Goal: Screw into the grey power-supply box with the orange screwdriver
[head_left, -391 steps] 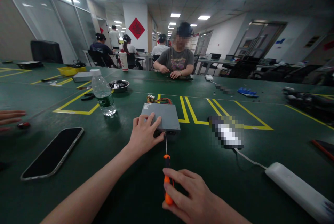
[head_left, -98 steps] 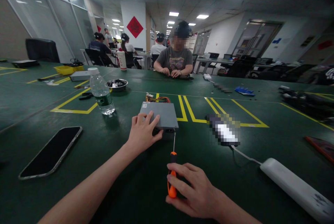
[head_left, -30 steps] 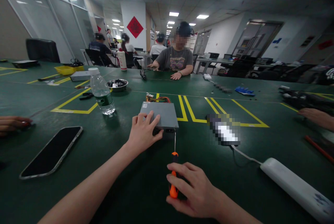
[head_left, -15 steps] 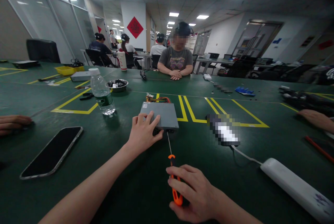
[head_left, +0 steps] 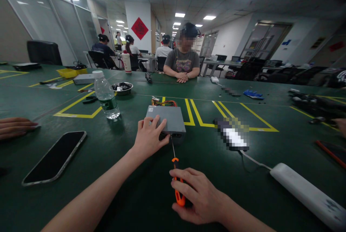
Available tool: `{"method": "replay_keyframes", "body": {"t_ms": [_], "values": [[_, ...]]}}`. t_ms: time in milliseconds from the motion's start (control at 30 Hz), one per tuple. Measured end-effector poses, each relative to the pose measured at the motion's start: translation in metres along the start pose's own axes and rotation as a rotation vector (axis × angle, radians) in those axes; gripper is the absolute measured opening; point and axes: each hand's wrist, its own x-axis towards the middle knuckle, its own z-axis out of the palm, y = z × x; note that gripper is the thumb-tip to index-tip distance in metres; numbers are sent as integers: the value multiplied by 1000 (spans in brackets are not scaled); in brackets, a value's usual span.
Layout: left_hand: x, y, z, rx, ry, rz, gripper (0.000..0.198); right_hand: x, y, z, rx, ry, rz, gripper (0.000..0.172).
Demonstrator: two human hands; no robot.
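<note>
A grey metal power supply box (head_left: pixel 170 119) lies on the green table, coloured wires (head_left: pixel 163 102) trailing from its far end. My left hand (head_left: pixel 148 139) lies open on its near left corner, fingers spread flat over the top. My right hand (head_left: pixel 198 196) is closed around the orange handle of a screwdriver (head_left: pixel 176 176). Its thin shaft points away from me, and the tip meets the box's near face just beside my left thumb.
A phone (head_left: pixel 55 157) lies face up at the left, a water bottle (head_left: pixel 105 96) behind it, a metal bowl (head_left: pixel 122 88) farther back. A white power strip (head_left: pixel 306 195) and cable run at the right. Someone else's hand (head_left: pixel 14 127) rests at the left edge. A person (head_left: pixel 182 61) sits opposite.
Between one second ago and now the screwdriver tip shifted left along the box's near face, from its right part to beside my left thumb. The person opposite drew both hands together.
</note>
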Motion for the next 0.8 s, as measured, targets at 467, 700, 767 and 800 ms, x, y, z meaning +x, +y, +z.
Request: {"method": "replay_keyframes", "body": {"t_ms": [467, 700, 767, 800], "values": [[0, 0, 1, -9, 4, 1, 49, 2, 0, 0, -3, 33, 6, 29], [0, 1, 0, -6, 0, -4, 49, 5, 0, -2, -4, 54, 11, 31], [0, 1, 1, -2, 3, -3, 49, 5, 0, -4, -5, 64, 13, 31], [0, 1, 1, -1, 5, -2, 49, 6, 0, -4, -9, 66, 12, 31]]}}
